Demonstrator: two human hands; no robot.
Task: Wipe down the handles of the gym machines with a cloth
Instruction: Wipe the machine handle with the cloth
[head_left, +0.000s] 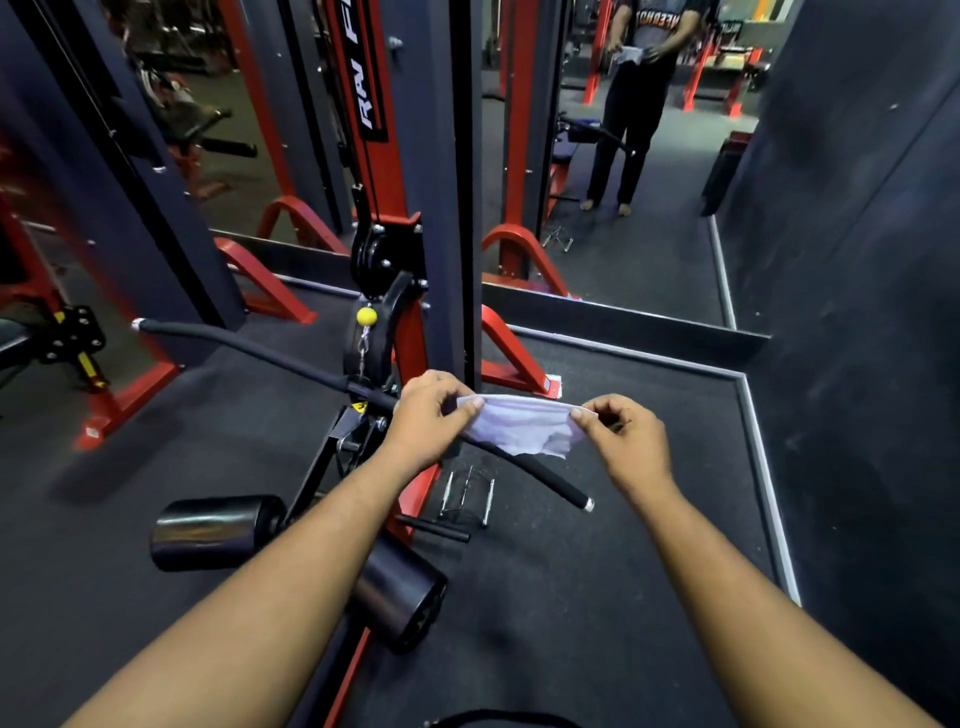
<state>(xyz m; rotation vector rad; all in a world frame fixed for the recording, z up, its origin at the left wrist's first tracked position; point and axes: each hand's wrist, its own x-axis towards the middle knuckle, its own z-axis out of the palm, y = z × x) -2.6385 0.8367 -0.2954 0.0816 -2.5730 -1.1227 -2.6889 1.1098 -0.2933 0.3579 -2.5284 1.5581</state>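
Left hand (434, 410) and right hand (626, 436) each pinching one end of white cloth (519, 423), stretched between them just above black pulldown bar handle (540, 473) of red machine (395, 171).

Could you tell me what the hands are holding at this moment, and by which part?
Both hands hold the white cloth stretched between them: the left hand pinches its left end, the right hand pinches its right end.
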